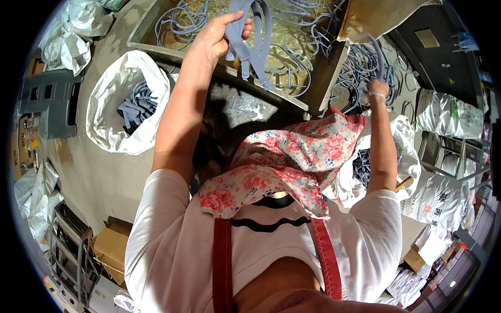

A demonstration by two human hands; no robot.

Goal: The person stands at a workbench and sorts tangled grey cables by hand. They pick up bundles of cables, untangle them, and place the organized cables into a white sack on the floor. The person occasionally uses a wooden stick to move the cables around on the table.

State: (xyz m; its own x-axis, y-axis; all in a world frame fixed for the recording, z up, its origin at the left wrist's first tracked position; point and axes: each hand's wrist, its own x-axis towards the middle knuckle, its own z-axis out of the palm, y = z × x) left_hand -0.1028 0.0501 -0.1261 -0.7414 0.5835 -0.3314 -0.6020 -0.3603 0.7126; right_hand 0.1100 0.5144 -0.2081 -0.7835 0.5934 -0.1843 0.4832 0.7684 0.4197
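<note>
My left hand (222,35) is closed around a bunch of flat blue-grey rubber-like straps (239,46), which hang in loops over the near side of a metal tub (284,95). In the tub's shallow yellowish liquid lie thin grey looped strips (180,21). Off to the right, my right hand (378,87) is in a fist on a long curved grey strip (379,55) that arcs up and away from it. Both the fist and the strip are somewhat blurred. Beyond that hand, a tangled heap of similar strips (357,65) lies beside the tub.
An open white sack (96,117) holding short grey pieces stands on the left, with a grey plastic stool (49,101) past it. Another white sack (409,151) with dark pieces is under my right arm. Flowered cloth (292,148) covers my lap. A cardboard box (112,250) sits lower left.
</note>
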